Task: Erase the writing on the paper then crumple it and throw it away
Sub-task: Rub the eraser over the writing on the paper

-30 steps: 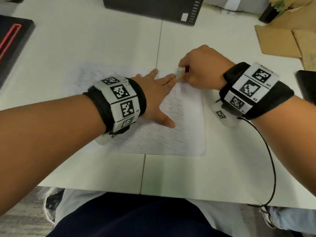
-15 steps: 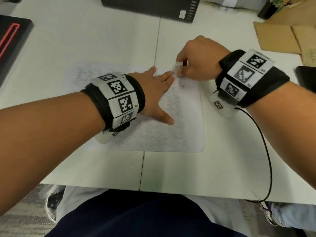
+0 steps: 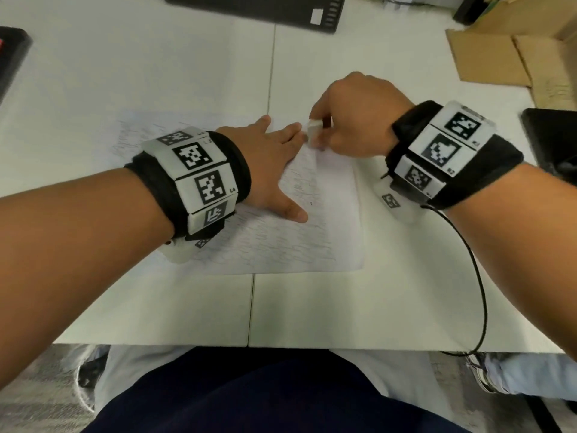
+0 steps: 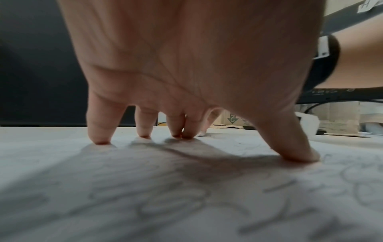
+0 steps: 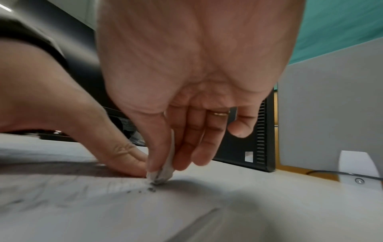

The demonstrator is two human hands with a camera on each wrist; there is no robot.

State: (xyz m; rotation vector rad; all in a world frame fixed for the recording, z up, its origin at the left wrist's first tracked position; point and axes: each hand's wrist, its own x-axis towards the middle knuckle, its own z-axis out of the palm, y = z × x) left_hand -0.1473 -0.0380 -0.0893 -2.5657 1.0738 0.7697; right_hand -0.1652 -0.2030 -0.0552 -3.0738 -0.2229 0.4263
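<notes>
So the white table (image 3: 187, 57) takes up most of what you can see, two slabs butted together with a seam running down the middle, and a sheet of paper (image 3: 281, 245) covered in pencil writing lies flat across that seam, right in front of the person. Along the far edge sits a black computer case (image 3: 259, 7), and flattened cardboard (image 3: 487, 57) lies off at the far right corner. The left hand (image 3: 271, 157) is spread out on the sheet with fingers straight, fingertips (image 4: 101, 139) and thumb pressing down on it, not gripping anything. The right hand (image 3: 352, 120) is at the top right part of the page, pinching a small white eraser (image 3: 313, 131) between thumb and fingers, and from the right wrist view the eraser's dirty grey tip is touching the page. Just beside that tip there's a little scatter of dark eraser crumbs (image 5: 152, 189). A gold ring (image 5: 219, 113) shows on one finger of that hand.
</notes>
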